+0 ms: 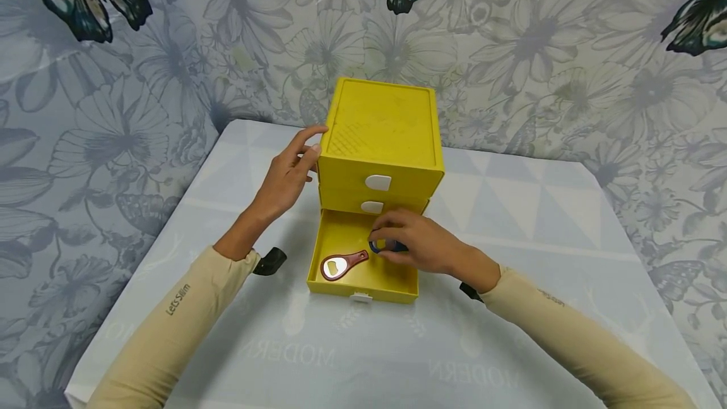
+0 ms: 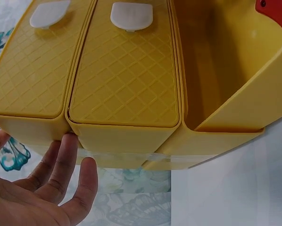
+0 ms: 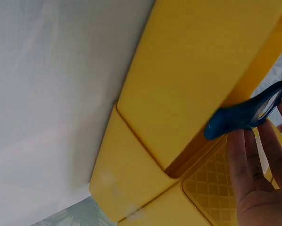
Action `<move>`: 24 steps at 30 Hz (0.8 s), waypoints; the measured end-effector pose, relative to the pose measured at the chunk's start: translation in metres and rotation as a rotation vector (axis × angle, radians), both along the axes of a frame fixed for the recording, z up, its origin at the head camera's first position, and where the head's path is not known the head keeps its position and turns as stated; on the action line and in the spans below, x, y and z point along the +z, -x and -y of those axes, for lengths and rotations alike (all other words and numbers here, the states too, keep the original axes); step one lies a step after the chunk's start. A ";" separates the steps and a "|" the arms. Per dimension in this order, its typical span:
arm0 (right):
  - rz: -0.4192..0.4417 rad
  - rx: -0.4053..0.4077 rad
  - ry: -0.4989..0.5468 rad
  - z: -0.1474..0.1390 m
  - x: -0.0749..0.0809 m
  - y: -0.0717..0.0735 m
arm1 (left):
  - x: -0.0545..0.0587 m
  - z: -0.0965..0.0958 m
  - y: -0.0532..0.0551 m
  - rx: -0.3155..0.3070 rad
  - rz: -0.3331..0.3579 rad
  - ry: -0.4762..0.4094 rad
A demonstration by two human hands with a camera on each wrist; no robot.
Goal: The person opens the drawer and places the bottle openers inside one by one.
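A yellow three-drawer box (image 1: 382,120) stands on the table, its bottom drawer (image 1: 363,289) pulled out. Inside that drawer, toward its left, lies a dark red bottle opener (image 1: 344,265) with a metal head. My right hand (image 1: 423,242) pinches a blue bottle opener (image 3: 242,113) by its ring end above the drawer; its handle points away from the fingers. My left hand (image 1: 286,175) touches the left side of the box with its fingertips. In the left wrist view its fingers (image 2: 68,153) are spread and loosely bent against the wall of the box.
The upper two drawers are closed, with white tabs (image 1: 378,182) on their fronts. A pale patterned cloth covers the table (image 1: 528,257). Close behind the box rises a wall covering (image 1: 511,62) with flowers and butterflies.
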State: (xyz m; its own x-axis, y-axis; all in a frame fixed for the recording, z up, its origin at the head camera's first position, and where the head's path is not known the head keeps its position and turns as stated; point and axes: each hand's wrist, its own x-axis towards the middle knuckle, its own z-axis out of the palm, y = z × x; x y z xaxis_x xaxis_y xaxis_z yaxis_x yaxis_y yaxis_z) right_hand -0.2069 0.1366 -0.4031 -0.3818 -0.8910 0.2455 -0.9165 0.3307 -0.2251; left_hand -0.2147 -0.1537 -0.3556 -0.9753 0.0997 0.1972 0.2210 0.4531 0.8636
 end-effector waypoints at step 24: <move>-0.060 -0.181 -0.101 0.017 -0.029 -0.007 | -0.001 0.000 0.001 -0.007 0.003 -0.010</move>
State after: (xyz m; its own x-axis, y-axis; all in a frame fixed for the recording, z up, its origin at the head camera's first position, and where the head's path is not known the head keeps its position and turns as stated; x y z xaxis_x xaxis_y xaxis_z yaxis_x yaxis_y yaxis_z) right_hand -0.2002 0.1199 -0.4324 -0.5248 -0.8308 0.1854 -0.8511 0.5089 -0.1288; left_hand -0.2155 -0.1538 -0.3566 -0.9752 0.1045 0.1953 0.2214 0.4428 0.8688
